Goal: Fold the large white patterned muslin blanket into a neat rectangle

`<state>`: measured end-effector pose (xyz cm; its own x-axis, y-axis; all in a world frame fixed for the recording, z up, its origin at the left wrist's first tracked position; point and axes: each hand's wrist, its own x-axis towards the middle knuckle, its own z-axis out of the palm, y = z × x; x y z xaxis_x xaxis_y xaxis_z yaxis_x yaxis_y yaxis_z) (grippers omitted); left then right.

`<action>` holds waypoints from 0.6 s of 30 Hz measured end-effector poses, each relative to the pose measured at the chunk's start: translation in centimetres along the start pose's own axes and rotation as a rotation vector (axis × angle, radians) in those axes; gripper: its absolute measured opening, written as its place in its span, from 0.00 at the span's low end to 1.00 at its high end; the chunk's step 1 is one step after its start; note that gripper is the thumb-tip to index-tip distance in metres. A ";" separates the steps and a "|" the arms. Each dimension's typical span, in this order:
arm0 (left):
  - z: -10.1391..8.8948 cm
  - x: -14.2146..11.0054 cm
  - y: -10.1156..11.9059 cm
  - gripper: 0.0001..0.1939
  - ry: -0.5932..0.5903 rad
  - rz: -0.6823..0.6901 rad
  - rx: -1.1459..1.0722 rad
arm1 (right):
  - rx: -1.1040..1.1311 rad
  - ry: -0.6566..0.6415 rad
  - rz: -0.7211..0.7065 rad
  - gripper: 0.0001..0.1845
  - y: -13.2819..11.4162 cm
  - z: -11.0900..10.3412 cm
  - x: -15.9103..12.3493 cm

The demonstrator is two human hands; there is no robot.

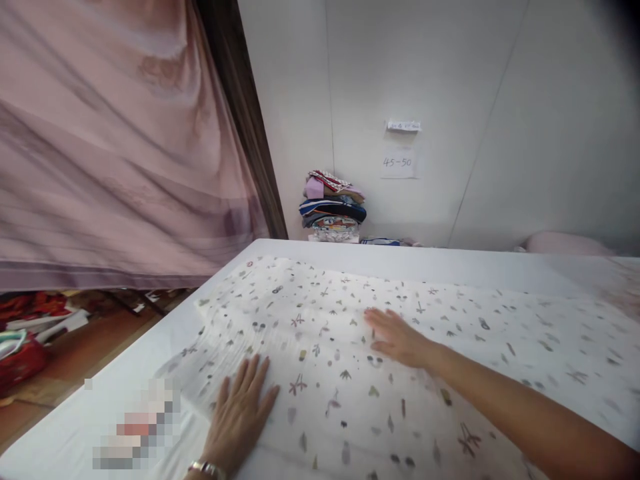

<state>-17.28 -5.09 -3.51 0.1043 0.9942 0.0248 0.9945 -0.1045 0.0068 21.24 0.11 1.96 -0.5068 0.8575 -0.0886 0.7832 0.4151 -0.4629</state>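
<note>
A thin white cloth (pixel 345 393) printed with small plant-like motifs lies spread over a white table. Near its left edge, my left hand (pixel 243 403) rests flat on it with the fingers spread; a metal band circles that wrist. My right hand (pixel 397 339) reaches in from the right and lies over the middle of the cloth, fingers stretched out. Neither hand grips anything. Fine wrinkles run through the cloth just above my left hand. On the table to the left of that hand is a pixelated patch whose content I cannot make out.
The white table (pixel 425 260) has its far edge toward a pale wall. Folded fabrics (pixel 333 207) are stacked beyond it, below a paper sign (pixel 399 163) reading "45-50". A pink curtain (pixel 115 147) hangs at left, with a red container (pixel 23 360) on the floor beneath.
</note>
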 end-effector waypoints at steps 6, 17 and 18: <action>1.1 -0.3 -1.0 0.33 0.032 0.045 0.011 | -0.037 -0.118 -0.035 0.34 4.8 -0.6 7.9; 2.3 -0.1 -2.0 0.33 0.011 0.064 -0.018 | -0.203 -0.052 -0.069 0.34 9.2 -0.2 14.4; 2.3 -0.2 -2.0 0.33 0.017 0.061 -0.022 | -0.212 -0.038 -0.012 0.34 9.3 -0.2 15.2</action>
<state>-19.31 -4.99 -5.83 0.1648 0.9854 0.0426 0.9858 -0.1660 0.0263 20.93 17.07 -3.49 -0.5268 0.8415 -0.1196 0.8332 0.4835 -0.2684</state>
